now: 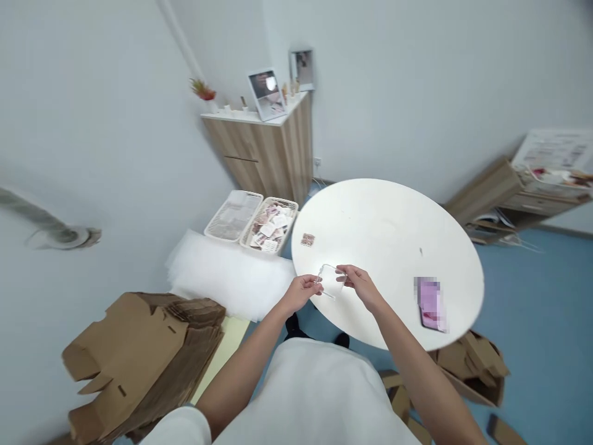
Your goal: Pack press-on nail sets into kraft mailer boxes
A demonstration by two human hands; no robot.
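A small clear plastic case [330, 283], boxy and see-through, is held up over the near left edge of the round white table [384, 247]. My left hand [303, 292] pinches its left side between thumb and fingers. At the opposite side, my right hand [359, 283] grips the case's edge with its fingers closed. Whether the case has a lid or anything inside cannot be made out. Just beyond my left hand, a small brown patterned square [307, 239] lies flat on the table.
A purple blurred-out rectangle [430, 304] lies on the table's right. Two white baskets [234, 213], one with cards [271, 228], stand at left by white wrapping sheets [231, 272]. Flattened cardboard boxes [134, 352] are stacked lower left; a cardboard carton [477, 364] sits on the floor at right.
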